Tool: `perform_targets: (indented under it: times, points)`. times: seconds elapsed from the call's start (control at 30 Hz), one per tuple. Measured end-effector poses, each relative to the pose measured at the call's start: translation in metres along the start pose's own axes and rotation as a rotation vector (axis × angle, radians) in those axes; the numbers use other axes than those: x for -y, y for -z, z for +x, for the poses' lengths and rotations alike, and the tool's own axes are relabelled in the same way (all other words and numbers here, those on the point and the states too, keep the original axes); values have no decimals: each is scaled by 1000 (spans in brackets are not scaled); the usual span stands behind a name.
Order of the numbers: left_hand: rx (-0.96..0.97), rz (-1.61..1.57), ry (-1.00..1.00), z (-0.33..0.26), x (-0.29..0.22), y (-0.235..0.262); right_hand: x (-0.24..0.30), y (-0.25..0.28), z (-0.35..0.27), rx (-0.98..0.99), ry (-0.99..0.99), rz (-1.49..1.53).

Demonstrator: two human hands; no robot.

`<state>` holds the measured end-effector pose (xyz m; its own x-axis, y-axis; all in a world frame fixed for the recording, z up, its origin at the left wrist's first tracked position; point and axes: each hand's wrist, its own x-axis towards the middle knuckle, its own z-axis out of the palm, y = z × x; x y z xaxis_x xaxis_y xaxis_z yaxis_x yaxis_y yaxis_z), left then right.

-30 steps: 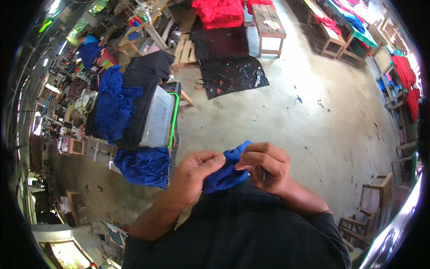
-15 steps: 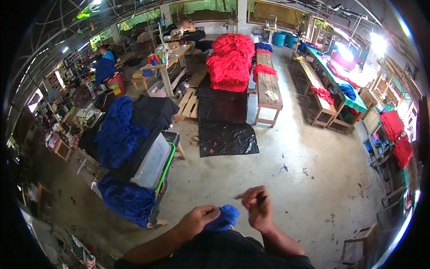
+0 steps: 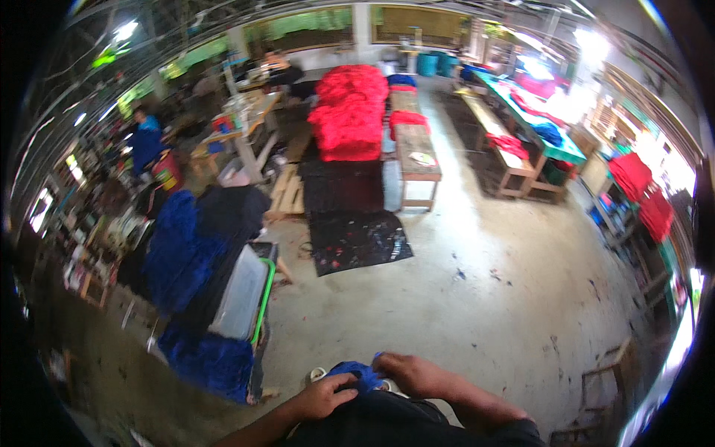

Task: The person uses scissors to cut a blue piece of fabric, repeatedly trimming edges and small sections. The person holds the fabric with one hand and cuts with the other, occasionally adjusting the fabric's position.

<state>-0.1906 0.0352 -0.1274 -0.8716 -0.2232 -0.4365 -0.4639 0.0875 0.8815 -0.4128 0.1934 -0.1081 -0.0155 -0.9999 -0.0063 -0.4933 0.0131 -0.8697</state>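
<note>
Head view: both hands on a blue cloth

Low in the frame, the left hand and right hand both close their fingers on a small blue cloth bunched between them. Blue fabric piles lie to the left, a red heap far ahead.

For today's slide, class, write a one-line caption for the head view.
Both hands, left hand and right hand, bunch a blue cloth above a workshop floor, red fabric pile beyond.
</note>
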Motion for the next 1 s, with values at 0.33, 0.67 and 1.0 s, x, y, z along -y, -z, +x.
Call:
perform_targets:
  times: [0.33, 0.67, 1.0]
  points:
    - [47, 315, 8, -2, -44, -13, -12, -15, -25, -8, 294, 484]
    - [143, 318, 104, 28, -29, -10, -6, -52, -38, -286, 18, 747]
    - [190, 89, 18, 23, -41, 5, 15, -41, -33, -376, -112, 704]
